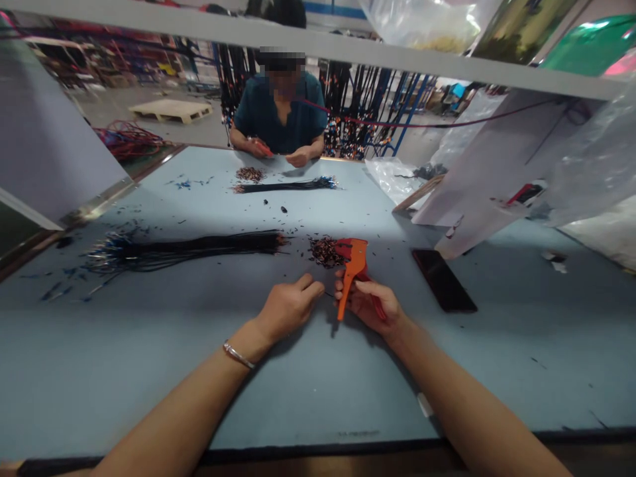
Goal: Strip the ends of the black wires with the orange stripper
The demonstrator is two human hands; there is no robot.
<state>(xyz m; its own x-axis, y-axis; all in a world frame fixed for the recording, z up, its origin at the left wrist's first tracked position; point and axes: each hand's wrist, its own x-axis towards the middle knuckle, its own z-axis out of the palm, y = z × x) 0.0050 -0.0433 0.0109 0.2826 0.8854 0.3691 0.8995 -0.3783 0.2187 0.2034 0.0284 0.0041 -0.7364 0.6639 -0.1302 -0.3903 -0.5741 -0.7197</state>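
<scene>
near the middle of the blue table point(149, 358), right hand point(370, 305) is wrapped around an orange wire stripper point(352, 275), left hand point(291, 306) pinching a thin wire end beside it, little pile of stripped bits point(324, 250) just beyond, black wire bundle point(199, 246) off left.

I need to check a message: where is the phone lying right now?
In the head view the dark phone lies flat on the blue table, to the right of the right hand and its orange tool.
</scene>
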